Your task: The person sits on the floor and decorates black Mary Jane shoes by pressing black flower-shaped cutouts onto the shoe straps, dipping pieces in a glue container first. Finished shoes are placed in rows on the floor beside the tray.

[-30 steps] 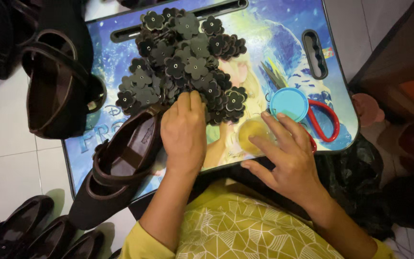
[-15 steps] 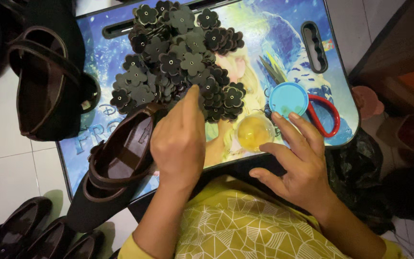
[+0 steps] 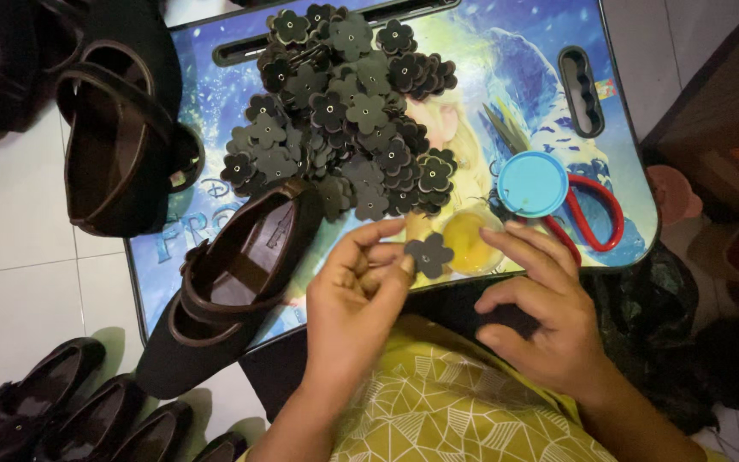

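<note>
My left hand (image 3: 357, 291) pinches one small black flower-shaped piece (image 3: 428, 254) between thumb and fingers, just above the near edge of a picture-printed lap tray (image 3: 506, 77). My right hand (image 3: 549, 312) rests beside it with fingers loosely curled, fingertips next to a small open yellow pot (image 3: 465, 240). A heap of the same black flower pieces (image 3: 344, 111) lies on the tray's middle. A dark brown strap shoe (image 3: 233, 265) lies on the tray's left part, its toe hanging over the near edge.
A round blue lid (image 3: 532, 183) and red-handled scissors (image 3: 596, 214) lie on the tray's right side. Another dark shoe (image 3: 117, 154) sits upper left, more dark shoes (image 3: 62, 411) on the white tile floor lower left. Dark wooden furniture (image 3: 729, 103) stands at right.
My left hand left the flower heap and drew back toward me with one flower piece pinched. My right hand slid down off the yellow pot toward my lap.
</note>
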